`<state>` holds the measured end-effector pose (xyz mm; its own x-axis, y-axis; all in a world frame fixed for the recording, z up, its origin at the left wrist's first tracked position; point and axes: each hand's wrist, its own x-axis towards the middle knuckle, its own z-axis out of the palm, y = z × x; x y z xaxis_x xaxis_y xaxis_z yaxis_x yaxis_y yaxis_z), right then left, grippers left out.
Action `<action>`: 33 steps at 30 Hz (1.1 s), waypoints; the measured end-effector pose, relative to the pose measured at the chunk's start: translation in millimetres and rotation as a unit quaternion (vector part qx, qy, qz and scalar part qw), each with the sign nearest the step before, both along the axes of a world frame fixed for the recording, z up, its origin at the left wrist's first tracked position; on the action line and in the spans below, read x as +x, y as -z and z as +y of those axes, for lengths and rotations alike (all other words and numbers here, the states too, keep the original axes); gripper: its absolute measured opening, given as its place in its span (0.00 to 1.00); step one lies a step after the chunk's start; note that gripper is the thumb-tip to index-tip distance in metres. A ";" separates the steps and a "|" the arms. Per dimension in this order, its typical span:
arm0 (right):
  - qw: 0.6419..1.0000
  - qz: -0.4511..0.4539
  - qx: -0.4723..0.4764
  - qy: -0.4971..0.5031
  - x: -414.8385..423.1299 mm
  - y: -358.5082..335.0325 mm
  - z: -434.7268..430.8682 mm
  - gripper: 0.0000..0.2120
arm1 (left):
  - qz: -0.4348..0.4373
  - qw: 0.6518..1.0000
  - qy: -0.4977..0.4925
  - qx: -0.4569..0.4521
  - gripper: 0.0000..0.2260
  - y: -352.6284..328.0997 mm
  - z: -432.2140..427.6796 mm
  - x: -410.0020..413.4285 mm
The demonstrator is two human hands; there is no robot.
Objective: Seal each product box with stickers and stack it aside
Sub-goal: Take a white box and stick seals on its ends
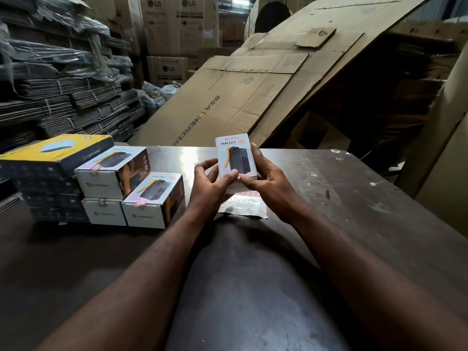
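A white product box (pixel 234 155) printed "HALLEY 20K" is held upright above the table's middle. My left hand (pixel 210 184) grips its left side, thumb on the lower front edge. My right hand (pixel 264 179) curls round its right side, thumb pressing the lower front edge next to the left thumb. Under the hands a shiny sticker sheet (pixel 243 205) with red outlines lies on the table. To the left stand three more white boxes (pixel 141 198), two side by side and one on top, with a small sticker over the front edge of each.
A yellow and black Lapcare box (pixel 55 153) tops a stack of dark boxes at far left. The worn dark table (pixel 354 198) stretches to the right. Large flattened cardboard sheets (pixel 253 97) lean behind the table. Bundled cardboard fills the left background.
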<state>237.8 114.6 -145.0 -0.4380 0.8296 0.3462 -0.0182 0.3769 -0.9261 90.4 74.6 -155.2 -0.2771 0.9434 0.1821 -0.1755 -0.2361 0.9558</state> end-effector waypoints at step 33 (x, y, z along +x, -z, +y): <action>0.960 -0.116 0.181 0.180 -2.4 7.0 -10.6 0.24 | -0.010 0.999 -0.043 -0.003 0.13 -0.6 1.8 2.9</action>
<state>235.4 104.0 -152.0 -0.2467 0.7850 0.5683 0.3650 0.6185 -0.6959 93.4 76.4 -154.5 -0.3613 0.9167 0.1705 -0.1735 -0.2457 0.9537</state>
